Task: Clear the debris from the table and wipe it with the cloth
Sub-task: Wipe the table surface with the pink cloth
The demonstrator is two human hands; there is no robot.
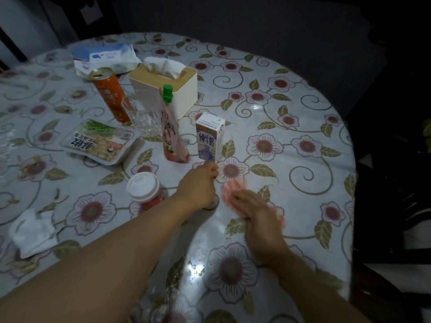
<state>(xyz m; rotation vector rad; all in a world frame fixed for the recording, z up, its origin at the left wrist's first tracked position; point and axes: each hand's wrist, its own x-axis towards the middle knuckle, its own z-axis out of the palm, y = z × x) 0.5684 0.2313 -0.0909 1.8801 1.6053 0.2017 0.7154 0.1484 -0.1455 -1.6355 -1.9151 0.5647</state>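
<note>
My right hand [258, 213] lies on a pink-and-white cloth [233, 188] and presses it onto the floral tablecloth [291, 127]; the hand is motion-blurred. My left hand [200, 183] is curled into a fist just in front of a small milk carton [210, 138], and whether it holds anything is hidden. A small dark round thing [211, 204] peeks out under the left wrist. A crumpled white tissue [32, 229] lies at the near left.
A red pouch with a green cap [173, 138], a clear glass [144, 117], an orange can [112, 96], a tissue box [168, 89], a sealed food tray [100, 141], a lidded cup [144, 190] and a wipes pack [105, 57] stand left of centre. The table edge [351, 173] curves on the right.
</note>
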